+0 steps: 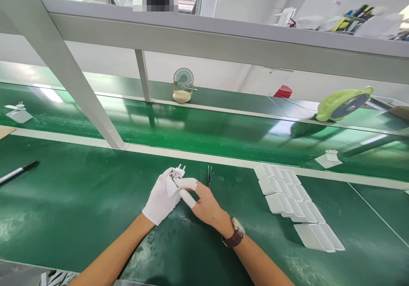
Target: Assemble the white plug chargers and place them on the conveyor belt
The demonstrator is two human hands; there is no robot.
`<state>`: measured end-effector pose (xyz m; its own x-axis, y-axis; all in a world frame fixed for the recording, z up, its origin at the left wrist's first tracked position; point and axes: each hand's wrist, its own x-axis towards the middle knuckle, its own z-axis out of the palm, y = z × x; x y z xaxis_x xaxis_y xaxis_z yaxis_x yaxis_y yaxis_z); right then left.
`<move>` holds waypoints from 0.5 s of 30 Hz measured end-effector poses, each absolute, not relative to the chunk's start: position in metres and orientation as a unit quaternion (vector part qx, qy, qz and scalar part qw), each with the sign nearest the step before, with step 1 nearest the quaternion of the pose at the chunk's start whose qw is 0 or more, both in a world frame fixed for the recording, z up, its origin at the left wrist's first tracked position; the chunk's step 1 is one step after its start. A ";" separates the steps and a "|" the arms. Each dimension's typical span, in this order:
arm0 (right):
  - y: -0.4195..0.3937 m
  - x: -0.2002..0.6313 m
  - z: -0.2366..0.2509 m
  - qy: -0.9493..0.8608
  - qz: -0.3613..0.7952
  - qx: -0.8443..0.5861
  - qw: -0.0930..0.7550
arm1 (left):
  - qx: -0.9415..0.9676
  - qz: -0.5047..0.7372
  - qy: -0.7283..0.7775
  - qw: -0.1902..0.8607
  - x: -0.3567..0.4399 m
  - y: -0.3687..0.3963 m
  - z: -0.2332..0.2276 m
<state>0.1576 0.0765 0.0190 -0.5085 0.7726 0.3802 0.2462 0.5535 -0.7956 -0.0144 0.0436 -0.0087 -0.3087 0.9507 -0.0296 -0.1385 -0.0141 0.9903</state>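
From the head camera we see our left hand (161,201), in a white glove, curled closed around a small white plug part (177,176) whose two pins stick up above the fingers; the part sits over the near green table (79,201), just short of the pale strip at its far edge. Our right hand (204,205) is bare except for white finger cots (188,184) on two fingers, which are narrowed to a pinch and touch the lower side of the plug part. A brown watch (235,233) sits on that wrist. Just beyond the right hand lie dark tweezers (209,175). To the right, rows of white housings (295,205) lie flat on the table, well apart from both hands. A black pen (19,171) lies far left.
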 end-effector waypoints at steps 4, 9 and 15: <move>0.101 0.199 0.021 -0.881 0.131 -0.344 0.296 | 0.406 0.568 0.541 0.468 -0.026 0.048 0.005; 0.115 0.234 0.004 -0.916 0.030 -0.364 0.166 | 0.246 0.614 0.413 0.626 -0.028 0.056 0.014; 0.107 0.227 0.008 -0.870 0.092 -0.419 0.244 | 0.142 0.618 0.344 0.693 -0.033 0.056 0.024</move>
<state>0.2269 0.1070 0.0075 -0.5301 0.7735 0.3475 0.6837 0.6323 -0.3644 -0.0334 0.0564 0.0245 -0.0002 0.9536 -0.3011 -0.7575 0.1965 0.6226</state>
